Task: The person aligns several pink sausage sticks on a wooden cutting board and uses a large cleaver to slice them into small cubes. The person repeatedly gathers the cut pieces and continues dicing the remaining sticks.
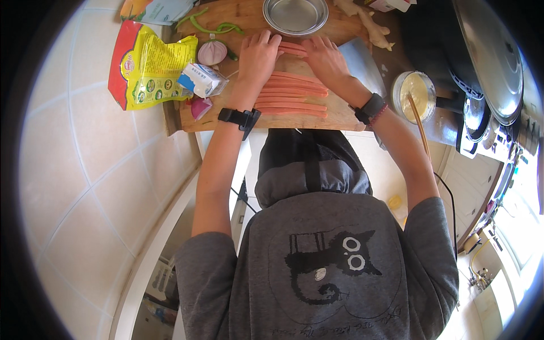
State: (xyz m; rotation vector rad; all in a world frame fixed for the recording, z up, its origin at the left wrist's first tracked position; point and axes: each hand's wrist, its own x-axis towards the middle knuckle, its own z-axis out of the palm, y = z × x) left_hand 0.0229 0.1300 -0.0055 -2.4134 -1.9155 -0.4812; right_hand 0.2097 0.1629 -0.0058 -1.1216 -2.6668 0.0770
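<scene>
My left hand [260, 57] and my right hand [326, 57] hold opposite ends of a few pink ham sausage strips [292, 48] near the far part of a wooden cutting board [346, 117]. Closer to me, several more long strips [293, 91] lie roughly parallel across the board. The broad metal blade of a kitchen knife [362, 61] lies to the right of my right hand, its handle not visible. Just beyond my hands stands a round metal bowl [295, 17] with nothing seen in it.
At the left are a halved onion [212, 52], an onion piece [200, 109], green peppers [206, 29], a small carton [203, 79] and a yellow-red bag [155, 70]. Ginger [374, 29] lies far right. A cup of batter [410, 91] with chopsticks [417, 117] stands near a pan lid [491, 59].
</scene>
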